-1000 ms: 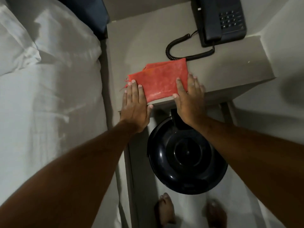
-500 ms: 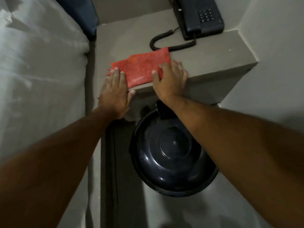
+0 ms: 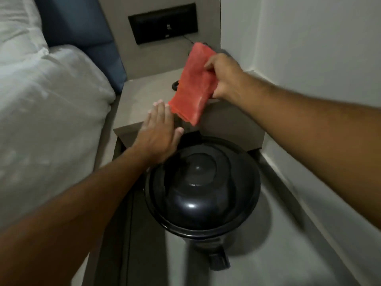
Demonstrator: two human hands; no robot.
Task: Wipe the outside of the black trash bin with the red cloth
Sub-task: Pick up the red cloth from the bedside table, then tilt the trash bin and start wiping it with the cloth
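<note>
The black trash bin (image 3: 203, 193) stands on the floor below the nightstand, round lid closed, its foot pedal (image 3: 219, 261) towards me. My right hand (image 3: 223, 77) holds the folded red cloth (image 3: 194, 85) lifted above the nightstand's front edge, the cloth hanging down to the left of the hand. My left hand (image 3: 159, 133) lies flat with fingers together over the nightstand's front corner, just above the bin's rim, holding nothing. The bin's side wall is mostly hidden under the lid.
The beige nightstand (image 3: 142, 106) juts over the bin's far side. A white bed (image 3: 47, 112) with a blue headboard (image 3: 82, 34) fills the left. A white wall (image 3: 319, 58) closes the right. A black panel (image 3: 164, 25) sits behind the nightstand.
My right hand has picked the red cloth up off the nightstand and raised it. My left hand has slid off the cloth to the nightstand's corner. The view has tilted upward.
</note>
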